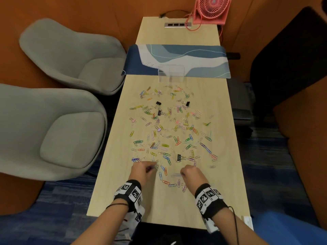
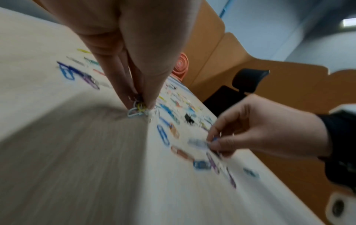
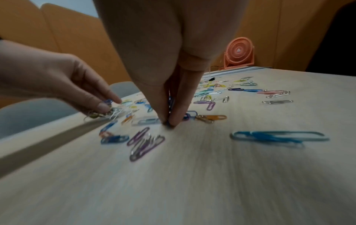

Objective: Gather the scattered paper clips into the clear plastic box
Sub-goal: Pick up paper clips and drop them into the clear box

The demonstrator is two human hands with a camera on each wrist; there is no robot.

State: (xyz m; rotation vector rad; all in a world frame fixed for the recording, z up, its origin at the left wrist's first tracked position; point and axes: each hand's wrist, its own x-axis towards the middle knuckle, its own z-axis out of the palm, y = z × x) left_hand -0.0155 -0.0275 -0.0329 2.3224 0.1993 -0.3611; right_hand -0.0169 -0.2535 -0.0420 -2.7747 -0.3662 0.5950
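Though head-hidden: wrist-seen blue paper clip

Matt pale wood-grain worktop; glossy coloured and bare metal paper clips; transparent plastic box; patterned cloth mat; pink plastic fan.

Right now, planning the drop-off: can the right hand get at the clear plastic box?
Probably yes: right hand pinches a blue paper clip; nothing tall blocks the way to the clear plastic box.
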